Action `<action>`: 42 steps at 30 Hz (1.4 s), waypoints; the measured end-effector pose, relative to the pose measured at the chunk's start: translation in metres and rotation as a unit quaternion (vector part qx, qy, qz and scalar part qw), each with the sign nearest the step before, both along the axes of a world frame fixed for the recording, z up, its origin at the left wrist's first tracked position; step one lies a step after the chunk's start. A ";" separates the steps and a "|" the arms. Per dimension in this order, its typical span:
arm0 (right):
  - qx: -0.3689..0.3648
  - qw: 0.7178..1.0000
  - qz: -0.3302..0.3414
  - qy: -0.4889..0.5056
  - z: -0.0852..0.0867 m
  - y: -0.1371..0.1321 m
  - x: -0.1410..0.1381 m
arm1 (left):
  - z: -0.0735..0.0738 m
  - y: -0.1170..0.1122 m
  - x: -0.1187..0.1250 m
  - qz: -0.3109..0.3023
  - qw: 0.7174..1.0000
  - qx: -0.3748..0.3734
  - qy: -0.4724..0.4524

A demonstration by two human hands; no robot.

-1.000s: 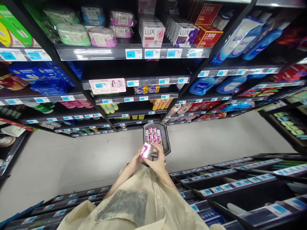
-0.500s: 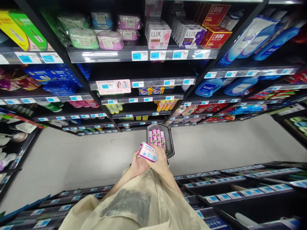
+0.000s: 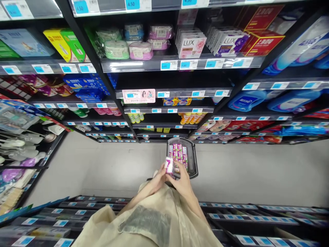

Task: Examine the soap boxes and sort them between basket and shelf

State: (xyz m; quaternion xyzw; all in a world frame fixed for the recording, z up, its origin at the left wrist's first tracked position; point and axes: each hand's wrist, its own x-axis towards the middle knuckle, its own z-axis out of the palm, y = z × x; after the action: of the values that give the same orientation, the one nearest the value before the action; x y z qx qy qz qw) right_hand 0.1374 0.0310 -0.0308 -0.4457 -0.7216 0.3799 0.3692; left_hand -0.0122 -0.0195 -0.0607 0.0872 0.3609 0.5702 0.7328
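A small pink and white packet (image 3: 169, 165) is gripped between both my hands in front of my chest. My left hand (image 3: 158, 178) holds its left side and my right hand (image 3: 183, 178) wraps its right side. Just beyond them on the floor stands a dark shopping basket (image 3: 193, 161) filled with several pink and green packets (image 3: 180, 154) of the same kind. My beige sleeves and garment (image 3: 151, 223) fill the bottom of the view.
Black store shelving stands ahead with soap boxes (image 3: 191, 44), wipes packs (image 3: 128, 48), blue detergent bottles (image 3: 246, 99) and blue price tags (image 3: 168, 65). More racks flank the left (image 3: 23, 137) and run below me (image 3: 244, 219). Pale floor (image 3: 102, 168) lies between.
The view has tilted up and shifted left, showing a higher shelf. The packet has turned in my hands from flat and broad to edge-on.
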 end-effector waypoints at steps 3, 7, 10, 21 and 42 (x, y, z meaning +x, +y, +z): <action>-0.056 0.998 0.004 -0.011 -0.009 0.000 0.005 | -0.004 0.000 -0.001 0.053 0.992 0.006 0.115; -0.111 0.993 0.018 -0.020 -0.019 -0.004 0.006 | -0.001 0.002 -0.007 0.072 0.975 0.013 0.210; -0.136 0.991 -0.001 -0.021 -0.021 -0.007 0.002 | 0.003 0.004 -0.009 0.086 0.962 -0.007 0.259; -0.181 0.983 -0.030 -0.028 0.009 0.005 0.006 | 0.025 0.019 -0.037 -0.018 0.942 -0.050 0.333; -0.224 0.969 -0.072 0.074 -0.001 0.038 0.054 | 0.055 0.067 -0.020 -0.311 0.738 0.108 0.589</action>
State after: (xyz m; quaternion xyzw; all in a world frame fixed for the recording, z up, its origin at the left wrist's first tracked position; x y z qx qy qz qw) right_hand 0.1917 0.0687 -0.0320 -0.5386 -0.5548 0.5359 0.3390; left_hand -0.0321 0.0474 -0.0059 0.5915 0.6092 0.1808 0.4963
